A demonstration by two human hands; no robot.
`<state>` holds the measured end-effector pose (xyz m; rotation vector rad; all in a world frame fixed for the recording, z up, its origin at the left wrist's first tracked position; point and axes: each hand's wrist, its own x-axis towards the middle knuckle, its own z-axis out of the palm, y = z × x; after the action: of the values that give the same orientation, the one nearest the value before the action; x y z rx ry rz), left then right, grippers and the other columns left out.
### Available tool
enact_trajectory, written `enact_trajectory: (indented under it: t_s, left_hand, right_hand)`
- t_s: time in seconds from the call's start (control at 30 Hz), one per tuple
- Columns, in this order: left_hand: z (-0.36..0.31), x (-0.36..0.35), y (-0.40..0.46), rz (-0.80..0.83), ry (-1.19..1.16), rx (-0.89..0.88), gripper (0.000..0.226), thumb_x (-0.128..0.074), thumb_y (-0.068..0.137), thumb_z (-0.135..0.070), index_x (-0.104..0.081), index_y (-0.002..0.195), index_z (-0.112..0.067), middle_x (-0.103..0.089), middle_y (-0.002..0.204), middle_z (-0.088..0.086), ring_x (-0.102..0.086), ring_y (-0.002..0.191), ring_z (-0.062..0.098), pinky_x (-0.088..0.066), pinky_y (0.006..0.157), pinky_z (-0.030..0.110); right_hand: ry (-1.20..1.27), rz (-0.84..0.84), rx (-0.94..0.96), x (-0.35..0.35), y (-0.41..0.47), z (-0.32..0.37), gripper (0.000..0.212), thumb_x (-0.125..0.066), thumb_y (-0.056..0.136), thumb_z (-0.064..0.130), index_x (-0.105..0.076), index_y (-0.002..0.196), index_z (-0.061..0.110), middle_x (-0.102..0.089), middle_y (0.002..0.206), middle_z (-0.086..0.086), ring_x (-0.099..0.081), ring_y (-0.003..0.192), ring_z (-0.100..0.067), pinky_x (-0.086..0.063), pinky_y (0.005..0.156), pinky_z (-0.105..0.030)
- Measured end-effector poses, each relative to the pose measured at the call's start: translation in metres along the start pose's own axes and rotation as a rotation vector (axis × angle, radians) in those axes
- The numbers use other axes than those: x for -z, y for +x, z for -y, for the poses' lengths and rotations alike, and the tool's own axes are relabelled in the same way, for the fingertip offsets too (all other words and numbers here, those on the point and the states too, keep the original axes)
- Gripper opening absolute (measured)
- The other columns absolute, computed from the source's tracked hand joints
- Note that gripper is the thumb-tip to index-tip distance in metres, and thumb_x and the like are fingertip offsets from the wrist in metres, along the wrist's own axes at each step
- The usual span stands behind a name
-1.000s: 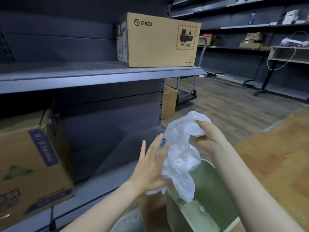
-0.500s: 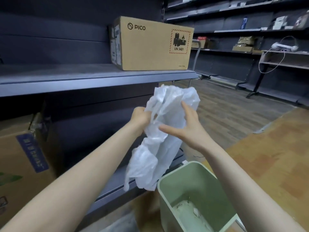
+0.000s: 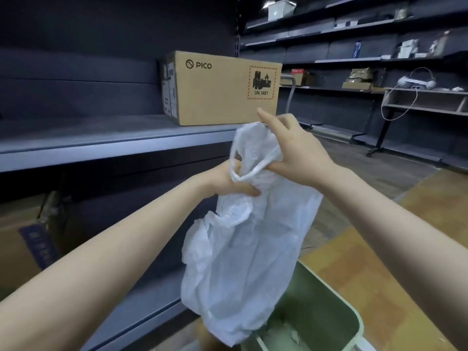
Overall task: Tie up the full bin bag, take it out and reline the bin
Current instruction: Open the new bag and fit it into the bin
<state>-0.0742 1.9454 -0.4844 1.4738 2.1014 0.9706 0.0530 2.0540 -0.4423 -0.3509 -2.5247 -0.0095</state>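
A thin white plastic bin bag point(image 3: 248, 254) hangs crumpled in front of me, its lower end dangling just above the pale green bin point(image 3: 326, 323). My left hand point(image 3: 228, 181) grips the bag near its top, thumb across the gathered plastic. My right hand point(image 3: 293, 150) pinches the bag's upper edge and a handle loop, index finger sticking out. The bin stands at the bottom right with no liner in it; a few scraps lie on its floor.
A grey metal shelf point(image 3: 101, 145) runs along the left, carrying a PICO cardboard box point(image 3: 222, 89). Another cardboard box point(image 3: 22, 247) sits on the lower shelf at left. More shelving point(image 3: 379, 62) lines the far wall across a wooden floor point(image 3: 359, 279).
The bag has unfolded and hangs longer toward the bin. My left hand went from flat against it to gripping its top; my right hand shifted to the upper edge.
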Motion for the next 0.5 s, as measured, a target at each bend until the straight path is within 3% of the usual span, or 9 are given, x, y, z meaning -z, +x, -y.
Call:
enact_trajectory:
  t_s: [0.03,0.07,0.1,0.17,0.3,0.4,0.47,0.5]
  left_hand:
    - [-0.001,-0.002,0.001,-0.016,0.007,-0.017,0.026,-0.074,0.079,-0.013,-0.054,0.067,-0.002,-0.045,0.064,-0.001,-0.042,0.057,0.011,-0.033,0.052,0.012]
    - [0.000,-0.004,0.001,-0.025,-0.004,-0.024,0.028,-0.075,0.079,-0.014,-0.054,0.066,0.000,-0.048,0.065,0.002,-0.043,0.058,0.013,-0.033,0.053,0.013]
    - [0.001,-0.005,0.002,-0.032,-0.027,-0.029,0.027,-0.074,0.079,-0.017,-0.058,0.072,0.004,-0.051,0.069,0.004,-0.047,0.062,0.014,-0.036,0.058,0.017]
    - [0.009,-0.004,-0.001,-0.041,-0.100,-0.011,0.025,-0.073,0.081,-0.024,-0.063,0.086,-0.002,-0.057,0.076,0.003,-0.053,0.067,0.014,-0.039,0.061,0.025]
    - [0.039,-0.004,-0.008,0.006,-0.084,0.036,0.034,-0.073,0.080,-0.026,-0.062,0.107,-0.010,-0.067,0.098,0.004,-0.063,0.085,0.018,-0.051,0.077,0.033]
    - [0.059,-0.008,-0.011,-0.042,0.042,0.012,0.017,-0.067,0.081,-0.015,-0.065,0.091,-0.002,-0.065,0.082,0.007,-0.060,0.071,0.018,-0.048,0.066,0.033]
    - [0.064,-0.010,-0.013,-0.158,0.080,-0.063,0.005,-0.062,0.083,-0.010,-0.065,0.086,-0.014,-0.067,0.079,0.000,-0.059,0.065,0.006,-0.047,0.064,0.031]
    - [0.065,-0.010,-0.015,-0.218,0.128,-0.099,0.010,-0.061,0.085,-0.010,-0.062,0.084,-0.020,-0.064,0.074,-0.006,-0.053,0.057,0.002,-0.043,0.061,0.028]
  right_hand:
    - [0.012,0.001,-0.035,0.002,0.003,-0.005,0.042,-0.062,0.077,0.010,-0.057,0.117,0.018,-0.054,0.100,-0.007,-0.052,0.083,-0.027,-0.040,0.064,-0.034]
    - [0.037,-0.003,-0.085,0.004,0.005,-0.011,0.016,-0.054,0.075,0.002,-0.060,0.088,0.008,-0.055,0.081,-0.010,-0.051,0.076,-0.030,-0.035,0.058,-0.033]
    - [0.078,-0.001,-0.142,0.006,0.006,-0.019,0.010,-0.049,0.073,-0.003,-0.050,0.066,0.005,-0.049,0.065,-0.012,-0.045,0.066,-0.030,-0.027,0.052,-0.032]
    - [0.168,-0.006,-0.246,0.012,0.004,-0.033,0.029,-0.046,0.074,-0.004,-0.034,0.052,0.010,-0.036,0.052,-0.008,-0.032,0.057,-0.026,-0.020,0.049,-0.031]
    - [0.328,-0.068,-0.437,0.025,-0.002,-0.061,0.038,-0.053,0.078,-0.001,-0.032,0.050,0.014,-0.032,0.052,-0.003,-0.028,0.054,-0.020,-0.022,0.048,-0.028]
    - [0.305,-0.081,-0.584,0.024,-0.010,-0.086,0.022,-0.048,0.078,-0.002,-0.045,0.062,0.013,-0.043,0.063,-0.005,-0.039,0.056,-0.022,-0.035,0.048,-0.024]
    - [0.283,-0.087,-0.685,0.020,-0.016,-0.098,0.019,-0.042,0.078,-0.001,-0.049,0.084,0.016,-0.047,0.080,-0.006,-0.048,0.069,-0.028,-0.052,0.060,-0.033]
    - [0.295,-0.080,-0.731,0.018,-0.020,-0.102,0.024,-0.039,0.078,0.000,-0.050,0.091,0.018,-0.049,0.086,-0.006,-0.053,0.072,-0.032,-0.056,0.066,-0.039]
